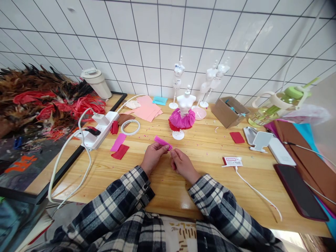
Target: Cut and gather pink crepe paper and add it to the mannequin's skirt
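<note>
My left hand [153, 156] is closed on a strip of bright pink paper [162, 141], held just above the wooden table [210, 182]. Close beside it, my right hand [181, 164] is curled, its fingertips pinching at the strip's right end. Directly beyond my hands stands a small white mannequin [186, 101] wearing a fringed pink skirt [181, 120] on a round base. Both sleeves are black-and-white plaid.
A white power strip [99, 131], a tape ring [130, 127], pink and red paper scraps [119, 147] and pink sheets [147, 110] lie left. Bare mannequins [214, 80], a cardboard box [228, 111], a phone [299, 190] and a cable sit right. Feathers [31, 94] pile at far left.
</note>
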A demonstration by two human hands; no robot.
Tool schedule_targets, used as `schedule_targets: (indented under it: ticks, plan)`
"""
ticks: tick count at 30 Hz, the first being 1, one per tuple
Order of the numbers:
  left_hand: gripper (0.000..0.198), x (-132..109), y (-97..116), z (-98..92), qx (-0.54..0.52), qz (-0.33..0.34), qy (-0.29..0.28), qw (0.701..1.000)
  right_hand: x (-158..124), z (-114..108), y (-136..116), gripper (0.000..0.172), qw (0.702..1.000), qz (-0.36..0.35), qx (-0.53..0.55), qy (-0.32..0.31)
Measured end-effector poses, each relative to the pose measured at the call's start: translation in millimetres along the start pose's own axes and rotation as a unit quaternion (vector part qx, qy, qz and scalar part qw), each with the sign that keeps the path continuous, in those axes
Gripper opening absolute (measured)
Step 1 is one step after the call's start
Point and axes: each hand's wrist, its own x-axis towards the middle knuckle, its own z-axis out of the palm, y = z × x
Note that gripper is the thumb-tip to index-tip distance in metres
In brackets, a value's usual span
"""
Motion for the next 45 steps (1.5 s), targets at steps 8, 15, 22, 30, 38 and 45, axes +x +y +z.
schedule_targets:
  ticks: [8, 15, 22, 30, 38, 45]
  plan:
    - [0.025, 0, 0, 1.3, -0.001, 0.001, 0.008, 1.0, 1, 1, 1, 0.031, 1.0, -0.002, -0.018, 0.008]
    - [0.024, 0, -1, 0.4, 0.0, -0.003, 0.007, 1.0, 1, 0, -1, 0.029, 1.0, -0.003, -0.01, 0.008]
    - [0.025, 0, 0, -0.2, -0.027, -0.004, 0.016, 1.0, 0, -1, -1, 0.034, 1.0, 0.001, -0.009, -0.002]
    - [0.021, 1, 2, -1.1, -0.014, 0.002, -0.005, 1.0, -2, -3, -5, 0.039, 1.0, 0.019, -0.002, -0.017]
    - [0.024, -1, 4, -0.2, -0.023, -0.014, -0.024, 0.999, -3, -7, -9, 0.035, 0.997, 0.043, 0.038, -0.047]
    - [0.022, 1, 3, -2.9, -0.043, -0.027, -0.04, 0.998, -4, -7, -13, 0.034, 0.995, 0.05, 0.067, -0.055]
